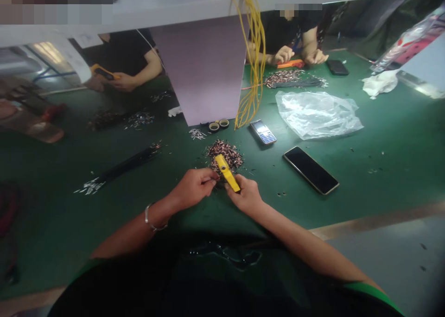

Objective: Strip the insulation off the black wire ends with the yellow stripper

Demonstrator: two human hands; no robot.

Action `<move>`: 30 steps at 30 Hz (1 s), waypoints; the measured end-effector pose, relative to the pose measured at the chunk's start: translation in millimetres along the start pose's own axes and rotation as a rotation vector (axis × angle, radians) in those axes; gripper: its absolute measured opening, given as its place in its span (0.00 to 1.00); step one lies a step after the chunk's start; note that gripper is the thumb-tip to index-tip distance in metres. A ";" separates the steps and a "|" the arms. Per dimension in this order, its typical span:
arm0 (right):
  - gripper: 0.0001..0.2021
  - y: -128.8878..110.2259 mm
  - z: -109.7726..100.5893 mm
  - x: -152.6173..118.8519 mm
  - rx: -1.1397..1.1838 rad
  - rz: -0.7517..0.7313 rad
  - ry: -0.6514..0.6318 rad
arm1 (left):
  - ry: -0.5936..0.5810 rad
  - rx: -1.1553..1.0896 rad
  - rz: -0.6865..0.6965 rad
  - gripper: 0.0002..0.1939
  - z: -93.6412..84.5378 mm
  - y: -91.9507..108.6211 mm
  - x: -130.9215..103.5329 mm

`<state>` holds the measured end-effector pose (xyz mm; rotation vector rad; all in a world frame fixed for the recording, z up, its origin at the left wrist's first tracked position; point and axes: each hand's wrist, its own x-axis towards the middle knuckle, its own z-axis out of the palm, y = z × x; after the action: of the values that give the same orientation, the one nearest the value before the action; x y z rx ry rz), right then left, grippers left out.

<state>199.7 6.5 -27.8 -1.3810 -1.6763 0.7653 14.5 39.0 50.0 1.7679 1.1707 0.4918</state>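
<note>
In my right hand [246,194] is a yellow hand tool that looks like a wire stripper [227,173], its head pointing away from me. My left hand [196,186] is closed in a pinch beside the tool's jaws, on what looks like a short thin wire, mostly hidden by the fingers. Just beyond both hands lies a heap of short copper-and-black wire pieces [224,152], partly covered by the tool. To the left, a bundle of black wires [127,165] with silvery ends rests on the green table [194,233].
A phone [310,170], a keypad phone [263,132] and a clear plastic bag [318,115] lie to the right. Ahead are tape rolls [219,125], hanging yellow cables [255,53] and a pale upright panel [205,71]. Across the table, co-workers' hands [283,55] handle an orange tool [290,64].
</note>
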 end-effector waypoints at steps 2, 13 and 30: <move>0.08 -2.6 -3.8 3.4 0.151 0.110 -0.042 | -0.014 -0.119 -0.128 0.05 -0.2 -2.2 3.1; 0.14 -4.2 -17.0 11.9 0.849 0.337 -0.461 | 0.211 -0.134 -0.077 0.08 -4.2 -14.9 8.6; 0.19 11.4 -23.7 12.1 1.002 0.325 -0.703 | 0.341 0.355 0.316 0.11 -23.7 -28.2 11.1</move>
<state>225.1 19.8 -23.5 -0.6623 -1.1680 2.0960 -11.7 63.2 35.7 2.2576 1.2730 0.8391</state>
